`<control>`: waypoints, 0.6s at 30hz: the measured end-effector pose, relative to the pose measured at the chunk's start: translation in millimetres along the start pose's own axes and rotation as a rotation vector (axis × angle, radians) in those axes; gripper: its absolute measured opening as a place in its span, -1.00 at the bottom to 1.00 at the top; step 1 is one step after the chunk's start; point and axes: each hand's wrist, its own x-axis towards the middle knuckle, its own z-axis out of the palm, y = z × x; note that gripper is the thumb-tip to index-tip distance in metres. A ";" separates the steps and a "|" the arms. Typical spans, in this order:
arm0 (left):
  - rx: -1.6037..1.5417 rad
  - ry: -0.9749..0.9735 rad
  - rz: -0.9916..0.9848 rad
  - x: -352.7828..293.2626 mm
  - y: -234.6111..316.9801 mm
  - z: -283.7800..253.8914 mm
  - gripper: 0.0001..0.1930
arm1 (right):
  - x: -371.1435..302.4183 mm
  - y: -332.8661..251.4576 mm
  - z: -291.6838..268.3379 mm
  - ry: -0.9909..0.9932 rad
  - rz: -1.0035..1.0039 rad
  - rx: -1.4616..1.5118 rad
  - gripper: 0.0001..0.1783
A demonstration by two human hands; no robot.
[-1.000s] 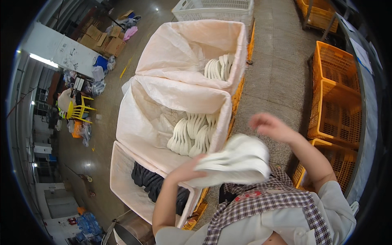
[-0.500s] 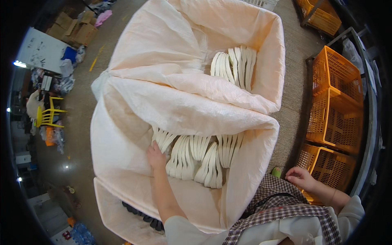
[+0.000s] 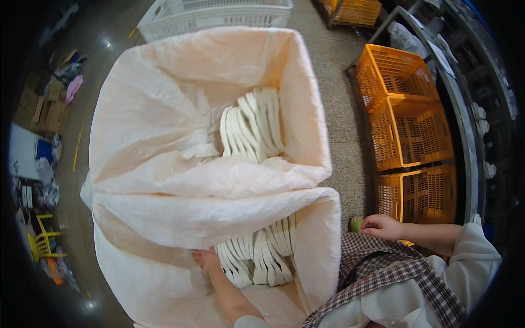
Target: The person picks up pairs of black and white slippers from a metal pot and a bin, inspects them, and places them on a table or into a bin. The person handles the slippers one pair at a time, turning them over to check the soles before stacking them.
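My left hand point(image 3: 206, 260) reaches down into the near bin, lined with a pale peach woven sheet point(image 3: 147, 218). Its fingers are apart beside the left end of a row of white shoe soles point(image 3: 270, 262), and no sole shows in its grasp. Part of the row is hidden under the liner's fold. Loosely curled, my right hand point(image 3: 381, 226) rests in front of the checked apron point(image 3: 372, 257), with nothing visible in it. More white soles point(image 3: 251, 123) stand on edge in the far lined bin point(image 3: 320, 136).
Orange plastic crates point(image 3: 407, 134) stand along the right, beside a metal rack point(image 3: 465, 147). Behind the far bin is a white crate point(image 3: 219, 15). A yellow chair point(image 3: 44, 238) and cardboard boxes point(image 3: 54, 112) are at the left. A green shoe point(image 3: 356, 223) shows near my right hand.
The view has shifted, so the bins sit lower and further left, and the white crate shows more. My left hand stays by the left end of the soles; my right hand remains curled.
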 end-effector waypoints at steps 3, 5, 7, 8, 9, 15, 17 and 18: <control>0.011 -0.119 0.065 10.6 -7.0 -38.2 -0.17 | -6.4 4.5 -10.7 -0.028 -0.148 -0.162 -0.70; 0.030 -0.013 0.151 6.8 2.8 -84.9 -0.35 | -22.6 12.4 -27.3 -0.015 -0.171 -0.146 -0.69; -0.036 0.163 0.295 -11.3 62.9 -130.6 -0.36 | -44.8 22.2 -50.9 0.124 -0.214 -0.106 -0.71; -0.107 0.252 0.389 -32.8 101.0 -152.7 -0.36 | -59.1 27.4 -65.9 0.219 -0.223 -0.078 -0.74; -0.193 0.334 0.507 -59.5 146.5 -170.3 -0.37 | -72.9 36.0 -87.9 0.379 -0.253 -0.080 -0.74; -0.524 0.485 1.000 -260.1 343.6 -238.3 -0.38 | -187.8 120.4 -262.5 1.257 -0.250 0.234 -0.81; -0.582 0.471 1.087 -301.0 384.6 -243.7 -0.38 | -215.6 157.5 -317.7 1.520 -0.322 0.485 -0.84; -0.606 0.461 1.116 -328.7 407.3 -246.5 -0.38 | -241.2 187.6 -349.9 1.651 -0.372 0.551 -0.84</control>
